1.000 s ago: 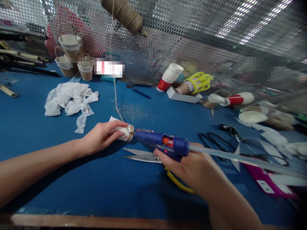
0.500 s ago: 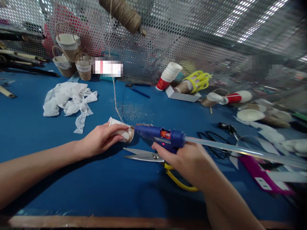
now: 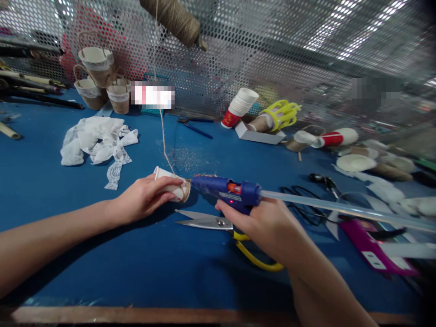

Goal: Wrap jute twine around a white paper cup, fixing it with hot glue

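My left hand (image 3: 146, 197) is closed round a white paper cup (image 3: 177, 193) lying on its side, its base towards the right. Twine (image 3: 163, 141) runs down from a hanging spool (image 3: 173, 20) to the cup, and some is wound near its base. In my right hand (image 3: 262, 225) is a blue hot glue gun (image 3: 225, 190) with a long clear glue stick (image 3: 316, 205) in its back. The gun's nozzle is at the cup's base end; whether it touches is too small to tell. Scissors with yellow handles (image 3: 207, 221) lie spread below the gun, partly hidden by my right hand.
White lace (image 3: 98, 141) lies in a heap at the left, with small twine-handled baskets (image 3: 119, 97) behind it. Pliers (image 3: 197, 127), stacked paper cups (image 3: 238, 109) and a yellow-topped piece (image 3: 279, 116) sit along the mesh wall. A purple power strip (image 3: 368, 250) and black cable are at the right.
Almost nothing differs. The back of the glue gun and its glue stick have shifted very slightly to the left and up; the cup and my left hand stay in place.
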Available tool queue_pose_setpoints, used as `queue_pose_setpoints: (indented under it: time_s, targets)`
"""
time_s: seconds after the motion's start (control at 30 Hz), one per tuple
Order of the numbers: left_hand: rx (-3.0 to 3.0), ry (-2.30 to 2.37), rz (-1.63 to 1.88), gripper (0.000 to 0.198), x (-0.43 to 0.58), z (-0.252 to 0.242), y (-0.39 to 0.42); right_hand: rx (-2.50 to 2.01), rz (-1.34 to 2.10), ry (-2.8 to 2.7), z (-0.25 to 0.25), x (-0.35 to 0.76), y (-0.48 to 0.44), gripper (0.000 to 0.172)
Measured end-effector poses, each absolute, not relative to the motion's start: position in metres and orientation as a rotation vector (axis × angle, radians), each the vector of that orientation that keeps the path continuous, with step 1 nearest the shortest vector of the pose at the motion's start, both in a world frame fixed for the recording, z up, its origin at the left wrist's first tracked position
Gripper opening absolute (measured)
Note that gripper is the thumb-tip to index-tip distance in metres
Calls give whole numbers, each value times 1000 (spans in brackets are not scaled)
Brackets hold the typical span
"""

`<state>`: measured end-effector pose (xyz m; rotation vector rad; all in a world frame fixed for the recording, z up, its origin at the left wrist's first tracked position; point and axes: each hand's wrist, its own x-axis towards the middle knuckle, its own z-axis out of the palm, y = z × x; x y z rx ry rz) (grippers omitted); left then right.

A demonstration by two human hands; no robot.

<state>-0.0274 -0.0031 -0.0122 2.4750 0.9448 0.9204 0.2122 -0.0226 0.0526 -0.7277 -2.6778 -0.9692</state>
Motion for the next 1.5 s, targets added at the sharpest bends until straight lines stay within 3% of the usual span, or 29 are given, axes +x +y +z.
queue_pose_setpoints:
  time_s: [0.33, 0.53, 0.67, 1.2, 1.5]
  targets:
    - [2505, 930, 946, 26, -27, -13, -2, -899, -589, -2668, 51, 214, -21, 32]
    - [2503, 931, 947, 25, -27, -14, -2, -777, -822, -2671, 52, 213, -21, 39]
    - [2504, 934, 951, 25, -27, -14, -2, -719, -933, -2700, 51, 215, -22, 34]
    - [2507, 930, 965, 25, -27, -15, -2, -770, -1003, -2705, 54, 213, -27, 26]
    - [2520, 926, 971, 25, -28, -15, -2, -895, -824, -2721, 58, 212, -29, 22]
